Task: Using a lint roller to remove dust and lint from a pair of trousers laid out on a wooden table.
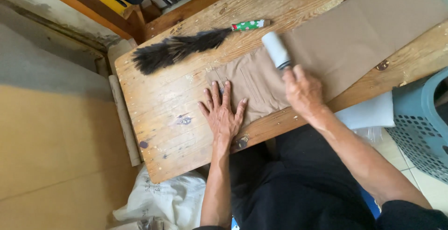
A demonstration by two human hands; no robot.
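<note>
Cloth (336, 38) lies brown and flat along the wooden tabletop (163, 132), running from its middle out past the far right end; seen from the head camera, its near end with the stitched pocket lines sits just inside the front edge. The left hand (223, 113) is spread wide, palm down, fingers splayed across that end of the cloth and the bare wood beside it, gripping nothing, only pressing. The right hand (303, 92) is closed round the handle of a lint roller (276, 49), whose white drum rests on the cloth just beyond the pocket lines. By my judgement the rolling is under way at this near end; the long stretch toward the right end shows no sign either way, and I cannot tell how much has been gone over.

Toward the back edge a dark feather duster (175, 50) lies on the wood, its green patterned handle pointing at the roller, near the cloth but apart from it. Off the right end stands a blue-grey basket (420, 122), with a white sheet (368, 113) under the front edge beside it. A white sack (168, 199) slumps on the floor below the left corner. Nothing lies on the cloth in the roller's way.
</note>
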